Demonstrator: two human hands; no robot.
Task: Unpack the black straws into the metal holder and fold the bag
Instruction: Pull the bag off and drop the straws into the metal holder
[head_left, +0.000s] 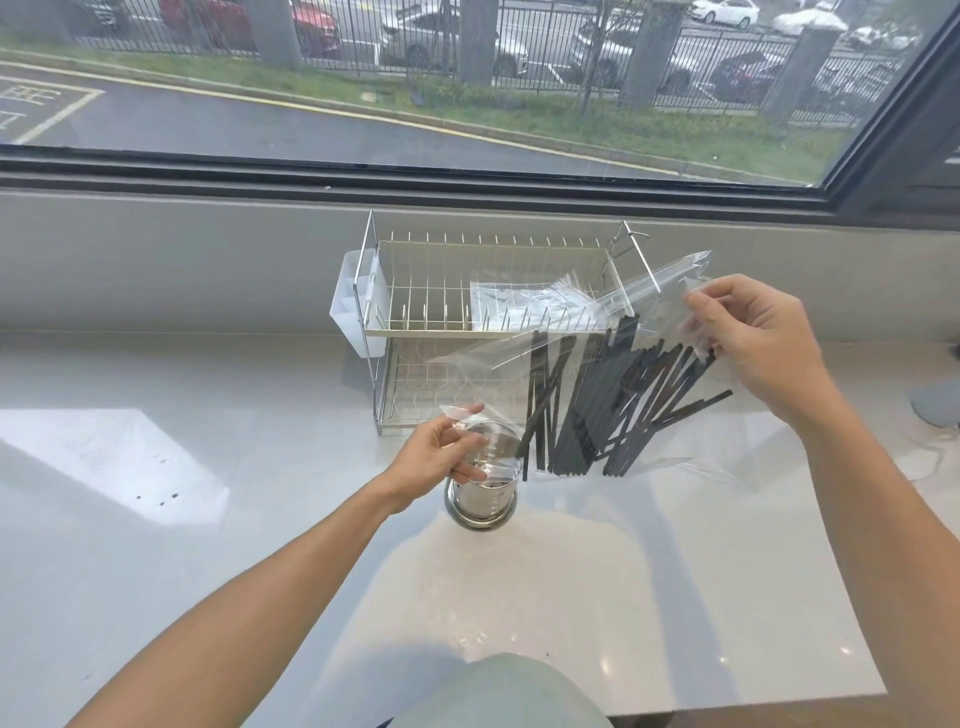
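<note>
Still early: left hand (447, 457) is pinching the bag (519, 358) mouth over the holder (480, 499), right hand (753, 348) is pinching its far end; straws (613, 410) remaining inside, folding pending.

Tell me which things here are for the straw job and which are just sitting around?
For the job:
black straws
clear bag, held up by the right hand
metal holder, with the left hand at its rim

Just sitting around:
wire dish rack
white plastic caddy on the rack's side
flat packet lying in the rack
</note>
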